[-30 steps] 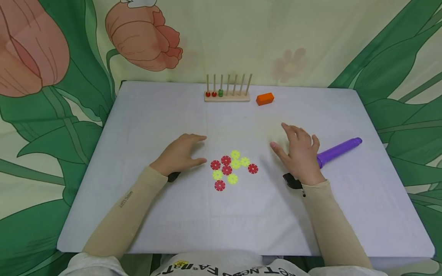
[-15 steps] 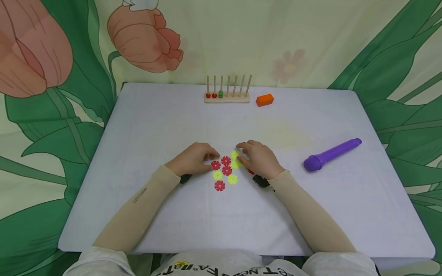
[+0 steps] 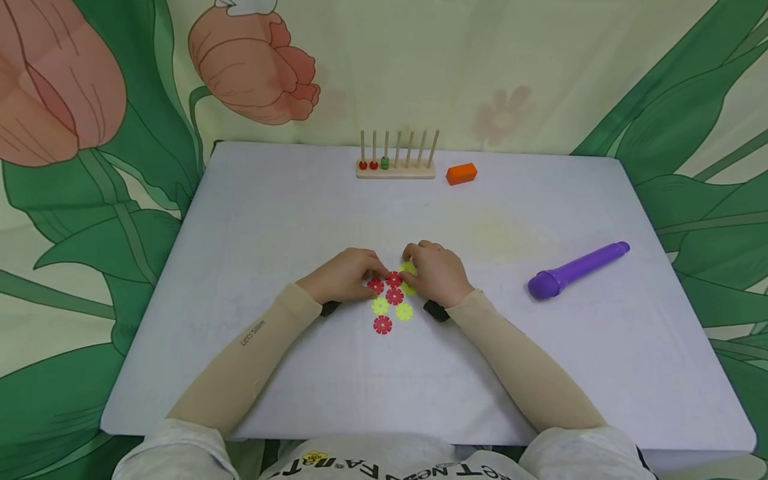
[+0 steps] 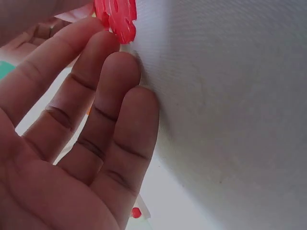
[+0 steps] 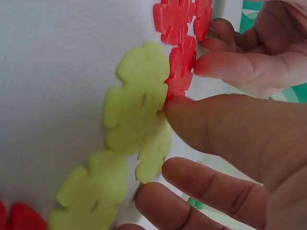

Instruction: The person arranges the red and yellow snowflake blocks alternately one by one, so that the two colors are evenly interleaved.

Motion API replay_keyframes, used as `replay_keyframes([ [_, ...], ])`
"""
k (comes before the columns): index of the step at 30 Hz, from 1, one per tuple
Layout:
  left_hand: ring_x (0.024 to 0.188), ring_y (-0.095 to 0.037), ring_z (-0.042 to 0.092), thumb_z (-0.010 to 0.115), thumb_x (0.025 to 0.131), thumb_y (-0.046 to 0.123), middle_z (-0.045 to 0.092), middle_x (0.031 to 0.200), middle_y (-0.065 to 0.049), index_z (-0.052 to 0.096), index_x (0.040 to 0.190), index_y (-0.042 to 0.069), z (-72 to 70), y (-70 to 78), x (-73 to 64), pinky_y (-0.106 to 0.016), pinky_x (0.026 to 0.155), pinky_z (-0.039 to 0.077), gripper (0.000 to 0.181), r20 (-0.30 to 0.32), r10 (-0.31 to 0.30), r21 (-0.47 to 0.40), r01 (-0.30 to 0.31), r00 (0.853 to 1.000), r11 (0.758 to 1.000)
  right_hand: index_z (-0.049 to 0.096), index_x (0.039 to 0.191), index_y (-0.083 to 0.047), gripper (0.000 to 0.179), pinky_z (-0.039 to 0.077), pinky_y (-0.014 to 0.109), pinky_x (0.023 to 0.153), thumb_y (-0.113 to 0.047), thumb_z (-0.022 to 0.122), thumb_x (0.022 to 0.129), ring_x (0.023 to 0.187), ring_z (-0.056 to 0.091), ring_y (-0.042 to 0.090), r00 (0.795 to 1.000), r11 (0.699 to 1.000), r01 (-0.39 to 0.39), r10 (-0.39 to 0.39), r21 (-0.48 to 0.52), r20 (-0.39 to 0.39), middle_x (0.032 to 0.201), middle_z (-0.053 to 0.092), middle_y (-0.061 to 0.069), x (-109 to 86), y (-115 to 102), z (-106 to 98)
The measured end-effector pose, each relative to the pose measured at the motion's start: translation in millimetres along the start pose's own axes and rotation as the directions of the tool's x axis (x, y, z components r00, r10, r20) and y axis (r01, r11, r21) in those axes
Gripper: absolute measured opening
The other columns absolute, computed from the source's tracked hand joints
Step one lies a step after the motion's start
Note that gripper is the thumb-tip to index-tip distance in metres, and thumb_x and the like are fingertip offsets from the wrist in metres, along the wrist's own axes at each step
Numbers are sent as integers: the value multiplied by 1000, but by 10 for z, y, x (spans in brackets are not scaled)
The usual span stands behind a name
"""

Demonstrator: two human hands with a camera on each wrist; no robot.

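Observation:
Red and yellow flower-shaped notched plastic discs lie flat in a loose cluster on the white table. My left hand (image 3: pixel 342 275) is at the cluster's left, its index fingertip touching the back red disc (image 3: pixel 393 279) and its thumb by the left red disc (image 3: pixel 375 287). From the right reaches my right hand (image 3: pixel 441 273). Its thumb tip meets the edge where that back red disc and a yellow disc (image 5: pixel 139 103) adjoin; its fingers lie beside a farther yellow disc (image 3: pixel 408 267). Neither hand clearly pinches anything. The right hand hides part of the cluster.
Nearer the person lie a yellow disc (image 3: pixel 405 312) and a red disc (image 3: pixel 383 325). Along the back edge stand a wooden peg rack (image 3: pixel 396 172) with a few beads and an orange block (image 3: pixel 461 174). A purple microphone-shaped thing (image 3: pixel 579 270) lies at the right.
My right hand has come left from beside the purple thing to the discs. My left hand has moved right to them. The discs in view have hardly shifted.

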State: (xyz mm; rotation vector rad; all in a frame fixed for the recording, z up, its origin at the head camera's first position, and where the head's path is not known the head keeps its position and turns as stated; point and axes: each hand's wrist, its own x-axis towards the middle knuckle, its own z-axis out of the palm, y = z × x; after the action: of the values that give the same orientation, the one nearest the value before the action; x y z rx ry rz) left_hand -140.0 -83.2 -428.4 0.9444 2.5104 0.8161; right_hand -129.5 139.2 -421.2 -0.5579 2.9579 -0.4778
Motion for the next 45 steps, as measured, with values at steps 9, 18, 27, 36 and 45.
replay_keyframes([
  [9, 97, -20, 66, 81, 89, 14, 76, 110, -6, 79, 115, 7, -40, 95, 10, -35, 91, 56, 27, -50, -68, 96, 72, 996, 993, 74, 113, -8, 32, 58, 40, 70, -27, 81, 90, 87, 68, 27, 1000, 1000, -1, 1, -11, 1, 100, 73, 11, -13, 3, -48],
  [18, 81, -19, 58, 80, 81, 10, 70, 89, -5, 76, 97, 4, -67, 174, 41, -30, 74, 51, 18, -42, -107, 156, 112, 993, 981, 74, 114, -8, 33, 58, 40, 73, -28, 81, 89, 89, 68, 26, 1000, 1000, 3, -3, 9, 9, 100, 72, 11, -6, 1, -48],
  [27, 77, -18, 53, 80, 77, 11, 59, 80, -2, 67, 91, 8, -34, 203, 30, -29, 69, 45, 20, -50, -96, 255, 106, 994, 961, 75, 115, -8, 33, 58, 39, 71, -27, 82, 89, 89, 67, 26, 1000, 1000, 8, -9, 22, 18, 100, 71, 11, -3, 3, -33],
  [36, 72, -17, 54, 82, 72, 15, 60, 74, 0, 67, 88, 8, -5, 199, 38, -29, 66, 45, 24, -69, -77, 340, 96, 995, 936, 77, 112, -8, 32, 58, 40, 72, -27, 83, 86, 87, 66, 25, 998, 999, -27, 26, 19, 53, 99, 73, 9, 53, -49, -51],
  [45, 70, -18, 55, 78, 73, 13, 60, 72, -1, 67, 84, 7, -55, 139, 31, -28, 62, 45, 17, -117, -99, 305, 130, 988, 943, 76, 109, -9, 35, 59, 40, 75, -28, 85, 82, 91, 64, 25, 995, 999, -44, 41, 30, 94, 101, 72, 8, 97, -35, -51],
])
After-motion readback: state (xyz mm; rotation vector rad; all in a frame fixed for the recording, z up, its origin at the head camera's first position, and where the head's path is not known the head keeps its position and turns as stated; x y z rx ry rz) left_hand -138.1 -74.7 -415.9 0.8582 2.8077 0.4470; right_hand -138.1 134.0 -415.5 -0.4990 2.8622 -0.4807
